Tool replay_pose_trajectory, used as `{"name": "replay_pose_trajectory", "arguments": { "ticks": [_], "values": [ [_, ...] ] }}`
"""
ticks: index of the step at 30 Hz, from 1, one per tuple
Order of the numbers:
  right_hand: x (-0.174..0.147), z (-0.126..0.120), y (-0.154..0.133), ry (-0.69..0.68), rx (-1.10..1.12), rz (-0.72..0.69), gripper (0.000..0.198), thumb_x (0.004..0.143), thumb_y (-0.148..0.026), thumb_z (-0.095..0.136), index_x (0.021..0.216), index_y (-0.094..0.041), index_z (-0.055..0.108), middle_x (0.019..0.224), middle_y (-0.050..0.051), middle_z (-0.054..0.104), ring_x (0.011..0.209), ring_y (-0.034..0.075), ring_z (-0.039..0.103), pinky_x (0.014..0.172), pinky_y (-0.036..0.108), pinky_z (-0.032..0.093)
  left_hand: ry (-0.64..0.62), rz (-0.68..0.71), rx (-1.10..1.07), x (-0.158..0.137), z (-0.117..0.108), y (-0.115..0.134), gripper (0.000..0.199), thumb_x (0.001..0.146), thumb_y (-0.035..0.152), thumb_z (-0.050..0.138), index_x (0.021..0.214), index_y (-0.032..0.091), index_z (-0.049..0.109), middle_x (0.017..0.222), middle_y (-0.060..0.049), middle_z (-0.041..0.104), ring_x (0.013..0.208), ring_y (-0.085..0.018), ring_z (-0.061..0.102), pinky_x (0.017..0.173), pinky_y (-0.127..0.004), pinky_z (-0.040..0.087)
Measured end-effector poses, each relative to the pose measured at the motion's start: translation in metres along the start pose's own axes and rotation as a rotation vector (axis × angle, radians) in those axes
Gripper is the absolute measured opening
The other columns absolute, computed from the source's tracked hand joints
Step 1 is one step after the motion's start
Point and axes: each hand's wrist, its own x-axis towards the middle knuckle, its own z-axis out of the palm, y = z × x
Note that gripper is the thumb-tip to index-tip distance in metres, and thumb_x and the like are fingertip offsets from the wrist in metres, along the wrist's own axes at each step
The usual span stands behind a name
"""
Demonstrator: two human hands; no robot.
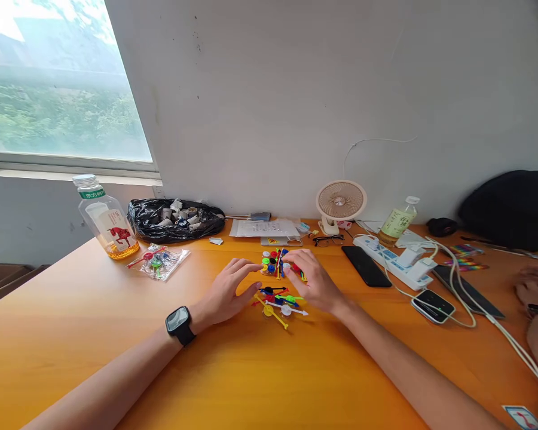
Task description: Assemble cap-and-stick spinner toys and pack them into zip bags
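Beyond the near group of plastic arrow spinners lies a small pile of colourful plastic pieces (272, 263). My left hand (228, 292), with a black watch on its wrist, is open at the left of both groups. Its forefinger reaches to the edge of the far pile, and its thumb is close to the spinners. At the far pile's right side, my right hand (316, 280) has its thumb and forefinger closed about a white round plastic piece (286, 266). Nearest me are a yellow arrow spinner (269, 310) and a white arrow spinner (287, 309).
A large bottle (110, 221) and a plastic packet (159, 261) stand left, near a black bag (174, 221). Behind are papers (264, 227), glasses (328, 240) and a fan (341, 201). A phone (366, 266), power strip (394, 263) and another person's hand (535, 286) are right.
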Motion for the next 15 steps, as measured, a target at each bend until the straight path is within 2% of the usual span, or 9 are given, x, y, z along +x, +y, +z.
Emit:
{"name": "replay_pose_trajectory", "arguments": {
  "ticks": [2,4,5,8,10,11,13,15],
  "values": [
    [0.023,-0.003,0.021,0.049,-0.053,0.061,0.032,0.108,-0.034,0.042,0.119,-0.02,0.069,0.12,0.012,0.068,0.118,0.027,0.059,0.107,0.043,0.045,0.078,-0.005,-0.028,0.005,0.004,0.02,0.028,0.106,0.03,0.055,0.133,0.025,0.058,0.125,-0.01,0.065,0.118,-0.027,0.059,0.103,-0.045,0.051],
    [0.051,-0.003,0.04,0.013,-0.175,0.125,0.038,0.107,-0.028,0.037,0.121,-0.018,0.071,0.132,0.013,0.064,0.128,0.027,0.054,0.113,0.042,0.041,0.111,0.012,-0.094,0.012,0.009,0.051,0.028,0.106,0.027,0.053,0.134,0.024,0.055,0.13,-0.011,0.064,0.122,-0.028,0.058,0.106,-0.046,0.051],
    [0.065,-0.003,0.047,-0.038,-0.26,0.17,0.039,0.107,-0.029,0.038,0.124,-0.019,0.072,0.143,0.014,0.059,0.136,0.028,0.048,0.118,0.043,0.036,0.104,0.063,-0.124,0.016,0.012,0.069,0.032,0.105,0.026,0.053,0.137,0.024,0.053,0.134,-0.012,0.063,0.125,-0.028,0.058,0.108,-0.047,0.05],
    [0.102,0.006,0.062,-0.248,-0.463,0.392,0.045,0.108,-0.041,0.038,0.134,-0.025,0.071,0.165,0.01,0.039,0.152,0.034,0.027,0.124,0.053,0.023,-0.003,0.329,-0.182,0.033,0.026,0.118,0.046,0.103,0.026,0.053,0.148,0.023,0.044,0.143,-0.014,0.06,0.133,-0.028,0.056,0.115,-0.046,0.047],
    [0.121,0.014,0.067,-0.322,-0.476,0.458,0.047,0.107,-0.047,0.039,0.131,-0.026,0.073,0.166,0.01,0.039,0.153,0.037,0.027,0.124,0.058,0.022,-0.02,0.449,-0.174,0.048,0.04,0.137,0.049,0.105,0.032,0.052,0.151,0.018,0.042,0.151,-0.015,0.056,0.142,-0.028,0.05,0.12,-0.044,0.043],
    [0.128,0.018,0.069,-0.347,-0.474,0.482,0.049,0.107,-0.049,0.037,0.133,-0.027,0.073,0.165,0.01,0.04,0.153,0.039,0.028,0.123,0.06,0.022,-0.029,0.471,-0.152,0.056,0.048,0.142,0.047,0.106,0.037,0.051,0.148,0.017,0.046,0.151,-0.014,0.056,0.144,-0.028,0.049,0.122,-0.044,0.041],
    [0.136,0.025,0.074,-0.378,-0.47,0.512,0.052,0.108,-0.05,0.033,0.138,-0.029,0.07,0.165,0.009,0.042,0.153,0.04,0.028,0.122,0.062,0.022,-0.08,0.456,-0.11,0.068,0.065,0.147,0.042,0.107,0.044,0.049,0.138,0.017,0.057,0.139,-0.012,0.066,0.138,-0.027,0.055,0.122,-0.043,0.041],
    [0.14,0.031,0.078,-0.4,-0.471,0.536,0.055,0.109,-0.05,0.028,0.142,-0.029,0.067,0.166,0.008,0.042,0.155,0.04,0.026,0.122,0.064,0.02,-0.08,0.401,-0.102,0.074,0.079,0.154,0.044,0.105,0.049,0.051,0.128,0.014,0.064,0.12,-0.014,0.073,0.124,-0.028,0.064,0.119,-0.043,0.044]
  ]
}}
